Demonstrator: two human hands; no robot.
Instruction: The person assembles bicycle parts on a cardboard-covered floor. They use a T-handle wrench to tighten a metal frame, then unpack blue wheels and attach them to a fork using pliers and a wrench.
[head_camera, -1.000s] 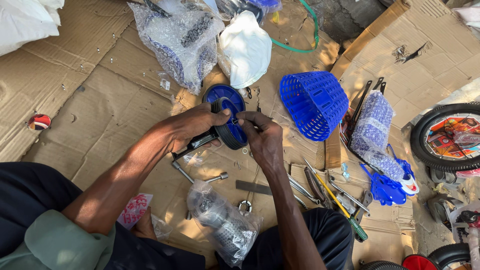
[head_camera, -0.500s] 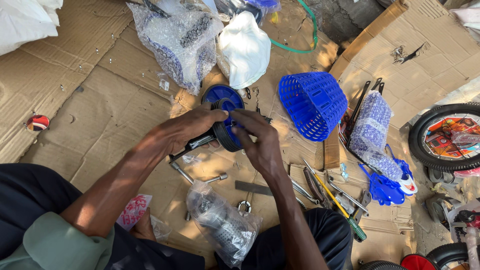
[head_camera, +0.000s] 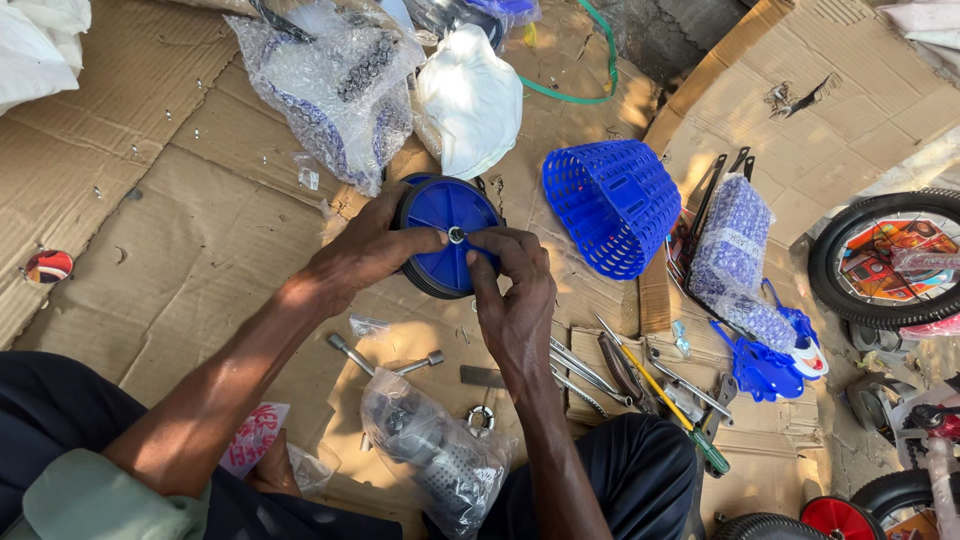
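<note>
1. While both hands work over the flattened cardboard (head_camera: 180, 250), the small blue wheel (head_camera: 440, 215) with its black tyre sits between them, its blue face turned up toward the camera and its axle line pointing up out of the hub (head_camera: 456, 235).
2. Cupped around the wheel's near-left rim, the left hand (head_camera: 365, 250) grips it, thumb lying across the blue face toward the hub.
3. From the near-right side the right hand (head_camera: 515, 300) reaches in, its fingertips (head_camera: 490, 245) pinched narrowly at the hub; what they hold there is too small to tell. This hand is nearer to the hub.
4. Compared with half a second ago, the wheel is tilted flatter, showing more of its blue disc, and the right fingers have closed in on the hub.
5. Near the wheel lie a blue basket (head_camera: 615, 205), loose wrenches (head_camera: 590, 370) and a bag of parts (head_camera: 440, 465).
</note>
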